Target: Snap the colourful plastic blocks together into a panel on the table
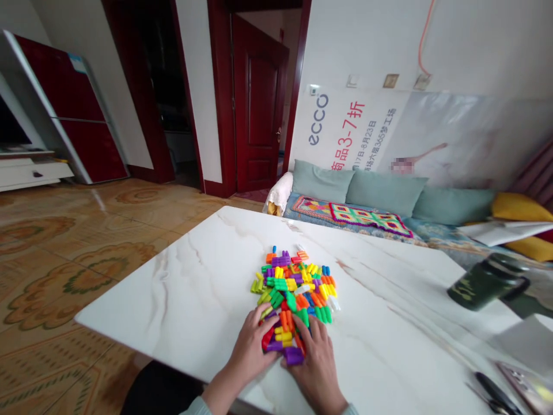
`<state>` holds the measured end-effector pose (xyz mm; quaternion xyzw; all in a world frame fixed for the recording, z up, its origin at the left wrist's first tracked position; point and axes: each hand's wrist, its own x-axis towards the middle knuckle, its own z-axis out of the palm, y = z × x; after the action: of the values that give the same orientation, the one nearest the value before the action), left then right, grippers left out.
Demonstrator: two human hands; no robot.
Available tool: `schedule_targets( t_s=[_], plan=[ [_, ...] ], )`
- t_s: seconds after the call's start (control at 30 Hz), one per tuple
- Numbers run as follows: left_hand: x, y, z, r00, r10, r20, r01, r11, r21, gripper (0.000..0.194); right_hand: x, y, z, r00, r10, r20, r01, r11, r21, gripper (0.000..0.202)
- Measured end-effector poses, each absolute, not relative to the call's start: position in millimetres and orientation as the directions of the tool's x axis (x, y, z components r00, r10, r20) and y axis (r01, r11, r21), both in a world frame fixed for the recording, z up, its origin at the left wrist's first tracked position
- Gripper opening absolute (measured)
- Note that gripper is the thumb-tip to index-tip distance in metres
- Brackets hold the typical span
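Observation:
A heap of small plastic bullet-shaped building blocks (298, 285) in many colours lies on the white marble-patterned table (194, 276). At the near left edge of the heap, my left hand (253, 340) rests with fingers apart, touching blocks. My right hand (317, 354) curves around the near right edge, fingers also spread on blocks. Between the two hands are a purple block (294, 355), yellow blocks (284, 335) and orange blocks (286, 320). Some red and purple blocks are partly hidden by my fingers. Neither hand is lifted off the heap.
A dark green mug (484, 282) stands at the right of the table. Near the right front lie a black-handled tool (495, 392) and a phone (522, 386). Behind the table is a sofa with blue-green cushions (384, 190). A red door (259, 104) stands ajar.

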<state>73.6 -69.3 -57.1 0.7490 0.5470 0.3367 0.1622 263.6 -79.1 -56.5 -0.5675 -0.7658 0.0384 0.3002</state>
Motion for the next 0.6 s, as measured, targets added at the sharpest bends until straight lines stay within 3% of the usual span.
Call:
schedule_targets(
  t_s=[0.13,0.33,0.43,0.6],
  plan=[
    [81.7,-69.5,-52.1,0.146,0.93,0.338,0.754,-0.326,0.571,0.058,267.3,-76.1,-57.9,-0.242,0.867,0.435,0.841,0.411,-0.351,0.072],
    [91.8,-62.9,-59.0,0.075,0.936,0.343,0.748,-0.28,0.602,0.052,267.5,-62.8,-71.4,-0.196,0.821,0.536,0.812,0.443,-0.38,0.061],
    [96.6,-61.1,-69.6,0.025,0.937,0.349,0.688,-0.27,0.674,0.061,264.3,-58.9,-78.5,-0.153,0.819,0.553,0.751,0.46,-0.474,0.056],
    [108.3,-48.6,-51.5,-0.073,0.911,0.406,0.58,-0.292,0.76,0.051,251.2,-46.8,-64.9,0.003,0.821,0.571,0.551,0.475,-0.686,0.048]
  ],
)
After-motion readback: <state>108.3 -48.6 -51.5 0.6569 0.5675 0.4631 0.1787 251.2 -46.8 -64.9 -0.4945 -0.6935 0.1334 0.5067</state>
